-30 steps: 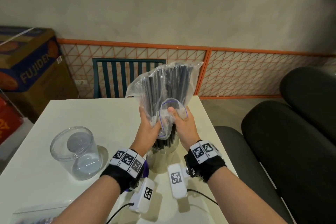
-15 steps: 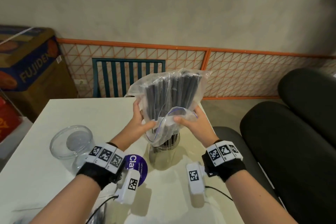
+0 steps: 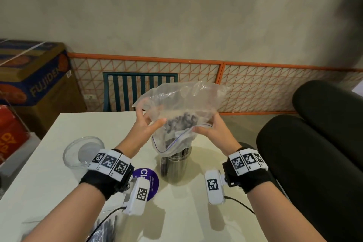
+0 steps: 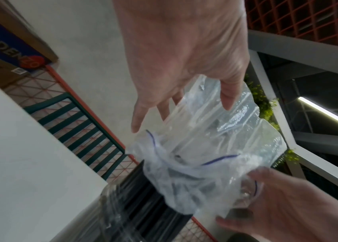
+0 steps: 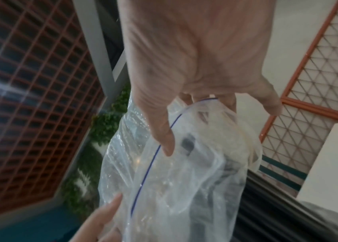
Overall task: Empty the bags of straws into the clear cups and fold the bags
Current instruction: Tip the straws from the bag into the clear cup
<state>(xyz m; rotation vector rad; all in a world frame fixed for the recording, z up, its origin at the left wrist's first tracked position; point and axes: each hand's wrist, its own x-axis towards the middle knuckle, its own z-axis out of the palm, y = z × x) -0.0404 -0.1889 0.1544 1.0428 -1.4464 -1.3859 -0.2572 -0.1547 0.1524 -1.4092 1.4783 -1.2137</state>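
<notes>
The thin, limp, slippery bag (image 3: pixel 182 116), inverted over the straw-filled clear cup (image 3: pixel 175 165) on the desk (image 3: pixel 59 192), is pinched at its sides by the left hand (image 3: pixel 146 125) and right hand (image 3: pixel 211 130), and is judged best gripped near the zip mouth.

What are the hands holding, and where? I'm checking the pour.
Both hold the clear bag by its sides: left hand mid-bag, right hand at the blue-lined mouth.
</notes>
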